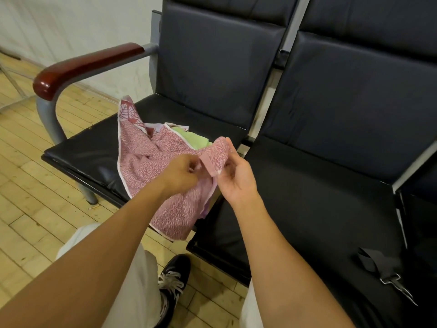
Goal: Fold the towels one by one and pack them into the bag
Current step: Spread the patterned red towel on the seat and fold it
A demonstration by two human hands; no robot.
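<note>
Pinching one corner of the pink towel (151,162), the right hand (234,178) has its thumb and fingers curled round a small folded-over flap of the cloth, palm turned up and toward the camera. The left hand (181,172) is just beside it, knuckles up, fingers curled down into the same towel at the edge next to that flap; its fingertips are hidden by the hand itself, so exactly how much cloth they hold cannot be told, though the fabric bunches under them. Both hands hover above the gap between two seats.

The towel is speckled pink and white with a pale border. It hangs from the hands in loose folds, with most of it lying crumpled on the left seat (78,150) and its lower end drooping over the seat's front edge toward the floor (28,185). Its far corner, printed with a leaf pattern, stands up near the seat's middle. A green towel (194,138) lies under the pink one, showing only a small patch behind the raised flap.

The seats are dark padded ones on a grey metal frame, with a glossy reddish-brown armrest (82,65) at the left end. On the right seat (319,197), near its front edge, lie a black strap (376,260) and a metal clip (397,285). Below, pale trousers and a black shoe (175,278) with white laces stand on the wooden floor.
</note>
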